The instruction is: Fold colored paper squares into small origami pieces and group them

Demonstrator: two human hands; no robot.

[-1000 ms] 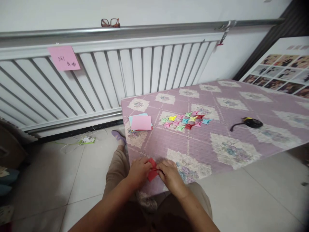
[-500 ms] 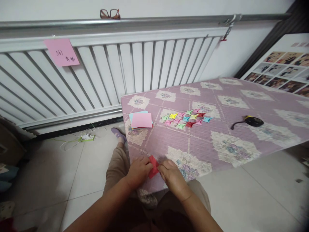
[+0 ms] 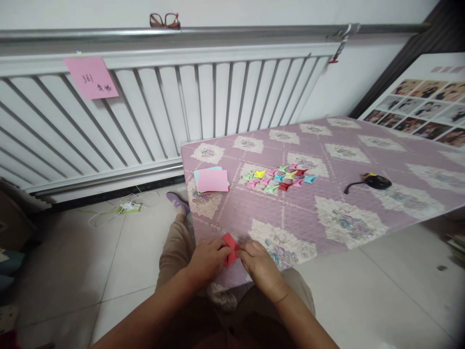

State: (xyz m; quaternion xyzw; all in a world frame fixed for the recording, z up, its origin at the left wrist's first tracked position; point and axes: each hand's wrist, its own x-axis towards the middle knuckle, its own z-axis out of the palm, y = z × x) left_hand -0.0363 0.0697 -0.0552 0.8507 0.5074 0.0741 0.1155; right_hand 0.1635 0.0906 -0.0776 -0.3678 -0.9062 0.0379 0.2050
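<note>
A folded piece of red paper [image 3: 231, 247] lies at the near corner of the table, between my two hands. My left hand [image 3: 209, 257] grips its left side, fingers closed and pressed on the paper. On the opposite side, my right hand [image 3: 259, 261] pinches the right edge with thumb and fingertips. Parts of the paper are hidden under the fingers. Farther back sits a stack of coloured paper sheets [image 3: 212, 180], a pink one on top. To the right of that stack, several small folded paper pieces [image 3: 279, 178] in various colours are grouped together.
A floral cloth covers the table [image 3: 240, 213]. A black object with a thin curved arm [image 3: 378, 182] lies toward the right. Behind the table runs a white radiator [image 3: 203, 97] with a pink note [image 3: 91, 77]; glasses [image 3: 165, 21] rest on the pipe. A power strip [image 3: 130, 207] is on the floor.
Both hands stay on the red paper with barely any shift; its visible outline now looks more like a plain diamond. The view has turned slightly to the right.
</note>
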